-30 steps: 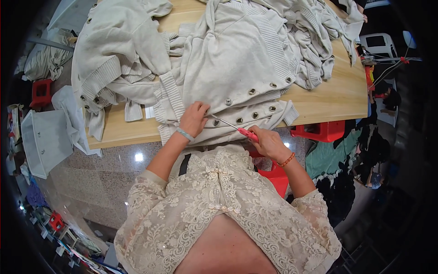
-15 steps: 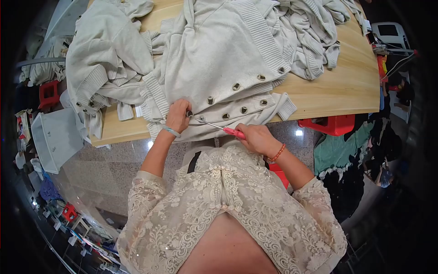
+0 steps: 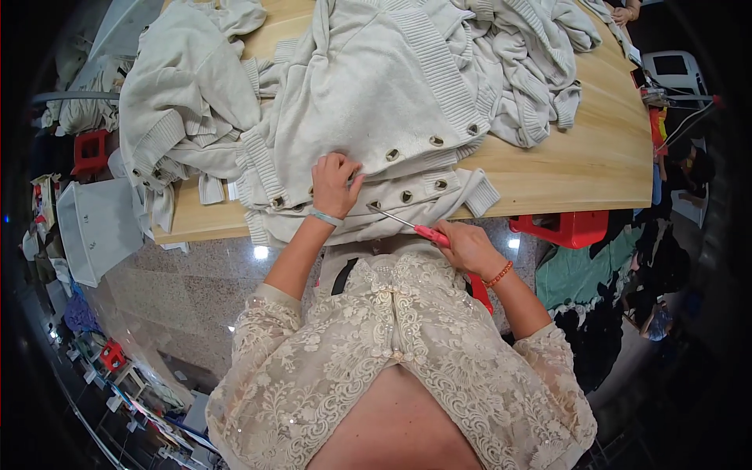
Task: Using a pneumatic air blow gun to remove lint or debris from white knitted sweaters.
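1. The camera is worn on the person's head, the left one of two, and looks down at the left hand [image 3: 334, 188] and right hand [image 3: 468, 244].
2. It sits above the grip on the red tool [image 3: 431, 234], so both hands look small.
3. The lacy top [image 3: 470, 345] is nearest, below the grip; the table [image 3: 595, 157] spreads out past it.
4. The view is very wide: floor [image 3: 188, 290] shows left of the grip, and far edges bend.
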Motion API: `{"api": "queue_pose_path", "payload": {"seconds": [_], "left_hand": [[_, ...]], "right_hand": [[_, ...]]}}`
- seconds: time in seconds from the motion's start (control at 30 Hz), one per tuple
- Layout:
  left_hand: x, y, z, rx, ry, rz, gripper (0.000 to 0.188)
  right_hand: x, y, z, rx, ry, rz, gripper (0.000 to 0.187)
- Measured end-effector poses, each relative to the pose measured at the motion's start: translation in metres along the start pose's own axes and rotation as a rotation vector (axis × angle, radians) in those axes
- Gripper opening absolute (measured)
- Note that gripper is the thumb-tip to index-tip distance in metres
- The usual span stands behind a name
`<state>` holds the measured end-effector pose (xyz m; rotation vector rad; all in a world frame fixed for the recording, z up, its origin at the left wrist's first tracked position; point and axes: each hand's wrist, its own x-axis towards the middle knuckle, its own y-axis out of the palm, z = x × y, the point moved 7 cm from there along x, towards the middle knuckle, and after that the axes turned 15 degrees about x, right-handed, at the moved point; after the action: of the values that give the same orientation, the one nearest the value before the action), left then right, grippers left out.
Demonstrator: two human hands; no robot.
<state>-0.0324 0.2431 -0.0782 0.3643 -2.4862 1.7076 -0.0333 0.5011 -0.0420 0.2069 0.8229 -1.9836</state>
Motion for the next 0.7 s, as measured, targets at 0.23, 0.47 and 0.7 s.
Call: {"api": "queue_pose_path", "payload": {"seconds": [0.23, 0.47, 0.7], "left_hand": [[-0.001, 0.006, -0.003, -0.059, -0.085, 0.031, 0.015], [-0.001, 0.017, 0.003, -0.033, -0.128, 0.066, 0.012], [-0.015, -0.013, -0.009, -0.129, -0.041, 0.050, 0.015]], "right_hand": [[-0.002, -0.007, -0.010, -0.003, 0.000, -0.020, 0.024], [0.004, -0.012, -0.010, -0.011, 0.007, 0.018, 0.023], [0.007, -0.020, -0.016, -0.007, -0.004, 0.002, 0.023]]}}
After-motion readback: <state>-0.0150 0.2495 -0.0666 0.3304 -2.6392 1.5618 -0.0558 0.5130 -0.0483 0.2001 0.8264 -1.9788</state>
